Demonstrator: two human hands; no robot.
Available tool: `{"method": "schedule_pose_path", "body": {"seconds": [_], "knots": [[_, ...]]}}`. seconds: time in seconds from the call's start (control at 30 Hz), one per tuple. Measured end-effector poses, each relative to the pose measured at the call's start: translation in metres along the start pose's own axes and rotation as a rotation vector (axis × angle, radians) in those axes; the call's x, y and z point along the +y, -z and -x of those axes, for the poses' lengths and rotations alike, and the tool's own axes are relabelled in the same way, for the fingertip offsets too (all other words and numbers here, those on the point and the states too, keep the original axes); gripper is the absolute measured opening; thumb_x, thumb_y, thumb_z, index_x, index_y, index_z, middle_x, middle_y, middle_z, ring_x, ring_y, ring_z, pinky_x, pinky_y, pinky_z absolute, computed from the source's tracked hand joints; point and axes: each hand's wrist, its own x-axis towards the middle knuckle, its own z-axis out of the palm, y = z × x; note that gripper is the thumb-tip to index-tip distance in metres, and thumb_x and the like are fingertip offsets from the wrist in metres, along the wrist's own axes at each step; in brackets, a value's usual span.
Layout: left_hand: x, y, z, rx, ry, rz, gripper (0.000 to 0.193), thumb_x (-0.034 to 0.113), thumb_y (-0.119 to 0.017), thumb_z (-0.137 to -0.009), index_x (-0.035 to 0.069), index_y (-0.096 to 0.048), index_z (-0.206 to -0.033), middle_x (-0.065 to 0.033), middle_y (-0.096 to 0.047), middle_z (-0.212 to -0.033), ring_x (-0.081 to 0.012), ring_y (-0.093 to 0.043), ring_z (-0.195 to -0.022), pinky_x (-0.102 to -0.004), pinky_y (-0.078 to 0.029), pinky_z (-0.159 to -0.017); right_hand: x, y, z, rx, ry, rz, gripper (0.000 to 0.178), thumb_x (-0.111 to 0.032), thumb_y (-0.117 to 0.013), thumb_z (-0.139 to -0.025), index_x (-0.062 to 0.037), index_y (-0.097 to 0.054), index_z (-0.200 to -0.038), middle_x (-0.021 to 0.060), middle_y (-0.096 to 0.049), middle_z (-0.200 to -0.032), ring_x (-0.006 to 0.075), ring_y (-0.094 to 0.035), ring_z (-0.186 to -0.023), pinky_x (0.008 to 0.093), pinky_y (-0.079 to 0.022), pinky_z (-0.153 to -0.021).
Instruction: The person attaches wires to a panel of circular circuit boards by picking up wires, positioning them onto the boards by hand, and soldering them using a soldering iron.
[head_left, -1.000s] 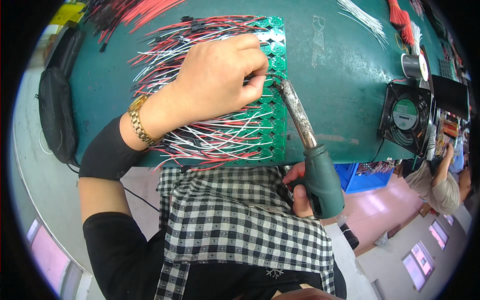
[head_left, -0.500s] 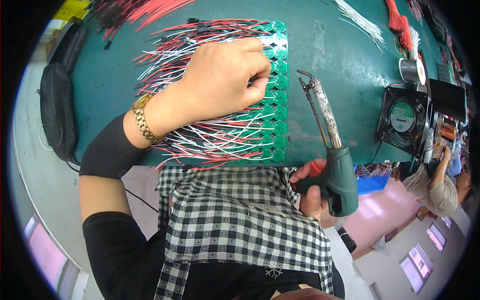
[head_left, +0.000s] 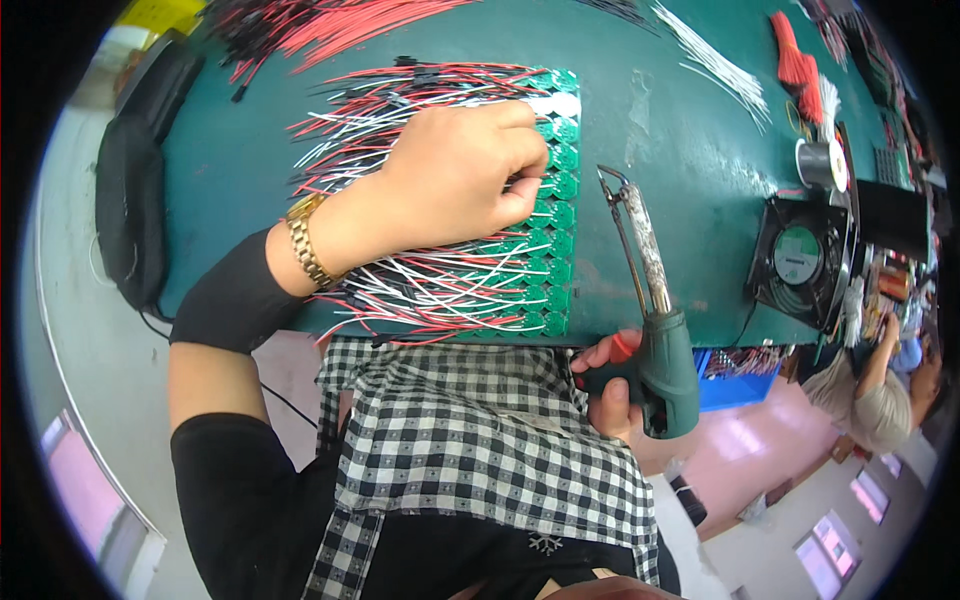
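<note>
A panel of small round green circuit boards [head_left: 560, 240] lies on the green bench, with many red, white and black wires [head_left: 440, 290] running left from it. Over its upper half rests my left hand [head_left: 465, 175], fingers pinched together at the boards. What it pinches is hidden beneath the fingers. My right hand [head_left: 610, 385] is wrapped round the grip of a green soldering gun [head_left: 668, 370] at the bench's front edge. The gun's long metal barrel points up and away, and its bent tip [head_left: 603, 172] hovers just right of the panel, apart from it.
A black fan [head_left: 797, 258] and a solder wire spool [head_left: 822, 165] stand at the right. Red wire bundles [head_left: 350, 25] and white wires [head_left: 715, 65] lie along the far side. A black case [head_left: 130, 210] sits left; a blue bin [head_left: 740, 390] is below the bench. Another person [head_left: 865, 390] is far right.
The whole view has shifted, so the bench and panel appear slightly lower. My left hand stays pinched over the boards, and my right hand keeps hold of the soldering gun.
</note>
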Motion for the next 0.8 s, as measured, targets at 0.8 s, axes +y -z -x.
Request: {"method": "schedule_pose_path", "body": {"seconds": [0.8], "knots": [[-0.138, 0.197, -0.014, 0.09, 0.473, -0.817, 0.013, 0.019, -0.065, -0.081, 0.008, -0.065, -0.087, -0.0124, -0.054, -0.095, -0.0306, -0.058, -0.091, -0.0417, -0.049, -0.077, -0.028, -0.04, 0.057, -0.105, 0.15, -0.094, 0.054, -0.026, -0.064, -0.085, 0.0016, -0.039, -0.124, 0.0125, -0.053, -0.082, 0.0208, -0.057, -0.067, 0.0341, -0.053, -0.064]]}}
